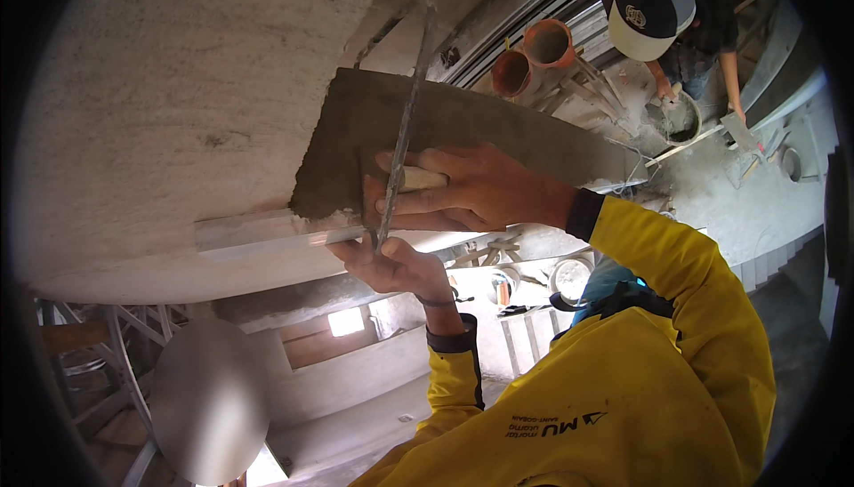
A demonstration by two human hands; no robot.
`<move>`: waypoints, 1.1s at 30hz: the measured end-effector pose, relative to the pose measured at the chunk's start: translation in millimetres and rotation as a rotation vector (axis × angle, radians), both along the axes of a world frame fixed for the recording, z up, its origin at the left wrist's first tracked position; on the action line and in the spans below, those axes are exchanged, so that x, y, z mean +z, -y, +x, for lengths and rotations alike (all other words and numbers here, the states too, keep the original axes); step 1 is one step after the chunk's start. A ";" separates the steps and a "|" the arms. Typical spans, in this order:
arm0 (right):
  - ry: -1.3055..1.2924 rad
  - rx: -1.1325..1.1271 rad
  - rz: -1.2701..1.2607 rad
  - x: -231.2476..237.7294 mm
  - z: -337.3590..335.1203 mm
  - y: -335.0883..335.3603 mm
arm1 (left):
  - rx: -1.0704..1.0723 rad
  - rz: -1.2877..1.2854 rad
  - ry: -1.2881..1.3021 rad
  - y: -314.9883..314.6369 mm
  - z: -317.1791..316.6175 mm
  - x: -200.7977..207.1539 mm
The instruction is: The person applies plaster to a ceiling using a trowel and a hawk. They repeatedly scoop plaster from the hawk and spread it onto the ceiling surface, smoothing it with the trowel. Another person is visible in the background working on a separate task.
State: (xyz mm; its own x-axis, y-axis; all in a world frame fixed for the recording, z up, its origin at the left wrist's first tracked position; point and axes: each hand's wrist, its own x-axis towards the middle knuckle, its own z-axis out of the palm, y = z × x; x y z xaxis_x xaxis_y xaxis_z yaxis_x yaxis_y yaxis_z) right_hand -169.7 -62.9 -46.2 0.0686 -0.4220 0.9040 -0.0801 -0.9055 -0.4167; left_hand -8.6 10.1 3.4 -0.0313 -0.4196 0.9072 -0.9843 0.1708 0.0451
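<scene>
A dark band of wet mortar (334, 144) covers part of the pale rough surface before me. Against it, my right hand (471, 186) is closed round the pale handle (424, 178) of a flat trowel, whose blade is mostly hidden behind the fingers. A thin metal rod (407, 122) crosses in front of the mortar and passes close by the right fingers. Below, my left hand (396, 269) has its thumb and fingers closed about the rod's lower end, at the mortar's lower edge. A light straight strip (240, 231) runs along that edge to the left.
At the upper right a co-worker in a cap (654, 7) bends over a mortar bucket (678, 120), one hand at a flat tool (740, 134). Two orange buckets (547, 43) stand near long rails. Another bucket (570, 275) sits lower down. Metal scaffolding (129, 371) rises at lower left.
</scene>
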 end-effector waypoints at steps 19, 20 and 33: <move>0.070 0.049 0.527 39.1 20.8 56.2 | 0.096 0.116 -0.048 -4.3 -7.5 2.8; 0.060 -0.084 0.494 14.3 28.6 52.1 | 0.084 0.100 -0.046 -4.5 -6.3 2.5; 0.056 -0.215 0.834 -34.0 17.2 -27.6 | -0.114 -0.096 -0.011 12.6 15.4 -1.7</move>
State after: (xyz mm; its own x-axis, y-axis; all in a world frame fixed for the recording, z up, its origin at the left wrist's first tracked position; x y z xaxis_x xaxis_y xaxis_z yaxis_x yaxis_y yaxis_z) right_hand -152.5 -35.3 -80.2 -0.1246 -0.9481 0.2925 -0.1742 -0.2693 -0.9472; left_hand 6.8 -2.5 1.7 -0.0635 -0.3249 0.9436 -0.9578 0.2853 0.0338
